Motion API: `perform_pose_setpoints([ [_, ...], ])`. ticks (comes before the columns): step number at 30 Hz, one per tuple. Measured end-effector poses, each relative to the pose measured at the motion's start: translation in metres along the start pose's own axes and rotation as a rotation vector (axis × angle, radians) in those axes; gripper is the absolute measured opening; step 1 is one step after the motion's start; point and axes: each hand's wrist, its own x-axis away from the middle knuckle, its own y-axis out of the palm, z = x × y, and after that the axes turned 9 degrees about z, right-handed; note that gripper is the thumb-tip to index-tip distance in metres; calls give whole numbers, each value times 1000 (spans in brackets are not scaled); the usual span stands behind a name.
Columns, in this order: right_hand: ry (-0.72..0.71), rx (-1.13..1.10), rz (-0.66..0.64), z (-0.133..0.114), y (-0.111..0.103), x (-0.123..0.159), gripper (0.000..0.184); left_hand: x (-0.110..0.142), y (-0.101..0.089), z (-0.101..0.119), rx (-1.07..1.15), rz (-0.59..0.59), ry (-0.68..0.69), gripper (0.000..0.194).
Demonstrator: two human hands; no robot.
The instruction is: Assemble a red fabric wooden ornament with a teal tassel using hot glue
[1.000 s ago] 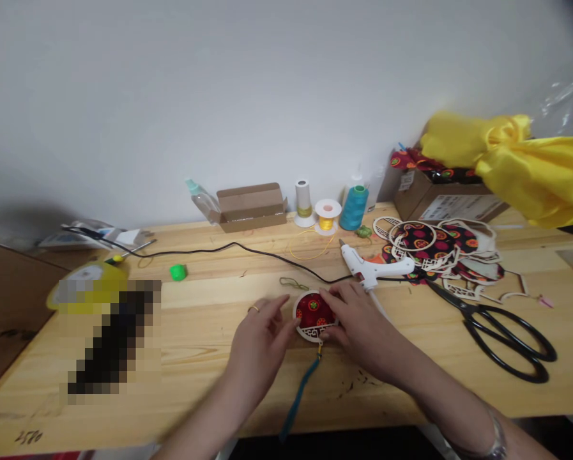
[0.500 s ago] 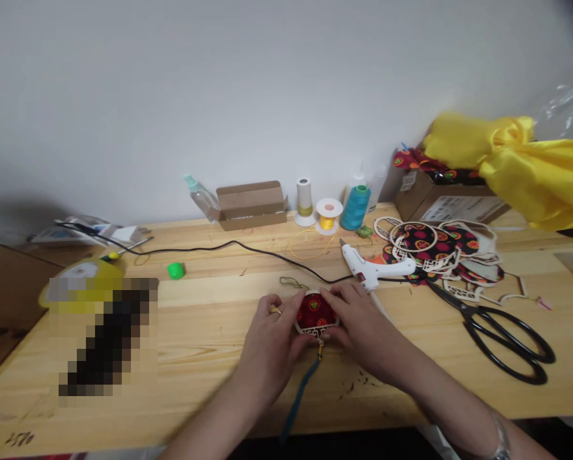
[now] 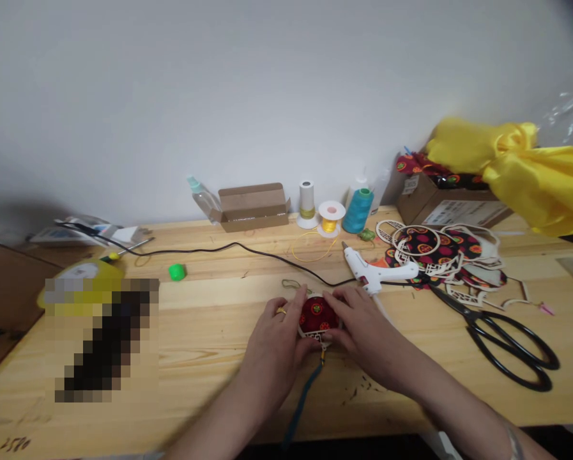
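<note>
Between my two hands, a small round pendant [image 3: 317, 314] of dark red patterned fabric lies at the table's middle, rimmed by a pale lattice-cut frame. My left hand [image 3: 277, 332] grips its left edge, the thumb low and the fingers at the top. On the opposite edge my right hand [image 3: 358, 322] presses with thumb and fingertips. A blue tassel [image 3: 301, 406] trails from the pendant's lower end toward the table's front, below a small yellow binding. An olive cord loop [image 3: 292, 283] sticks out at the top. Just beyond my right hand lies a white glue gun [image 3: 375, 271].
Black scissors [image 3: 501, 335] lie to the right, near a pile of lattice frames and fabric pieces [image 3: 434, 249]. Along the wall stand a brown box [image 3: 253, 211], thread spools [image 3: 331, 217] and a blue thread cone [image 3: 358, 211]. A black cable [image 3: 204, 248] crosses the table past a green cap [image 3: 176, 272].
The whole view has shifted slightly. My left fingers have moved up a little along the pendant's top edge; both hands keep hold of it.
</note>
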Motion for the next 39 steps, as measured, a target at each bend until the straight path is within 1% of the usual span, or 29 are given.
perform_pose_setpoints([
  [2, 46, -22, 17, 0, 0, 0, 45, -1, -1, 2, -33, -4, -2, 67],
  [3, 73, -25, 31, 1, 0, -1, 40, -2, -2, 4, -53, -8, -3, 69],
  [6, 119, 10, 65, 2, 0, -3, 18, -3, -4, 8, -104, -28, 5, 73],
  [7, 120, 32, 65, 2, 0, -5, 16, -3, -5, 9, -120, -29, 15, 72],
  [9, 121, 78, 49, 2, -1, -7, 19, -4, -4, 10, -154, -23, 60, 69],
  [13, 141, 143, -15, 0, -3, -12, 25, -4, -4, 12, -211, -19, 168, 54],
  [15, 152, 181, -43, 0, -3, -14, 27, -5, -5, 13, -220, -30, 184, 50],
  [19, 161, 234, -92, 1, -4, -19, 29, -7, -7, 14, -175, -54, 218, 47],
  [24, 185, 265, -120, 0, -5, -25, 31, -10, -8, 16, -149, -102, 193, 47],
  [28, 202, 280, -126, -1, -6, -26, 31, -11, -8, 19, -161, -141, 147, 53],
  [32, 205, 276, -126, -2, -7, -25, 30, -11, -8, 20, -168, -136, 128, 58],
  [39, 244, 245, -108, -4, -10, -23, 24, -9, -7, 20, -181, -102, 136, 59],
])
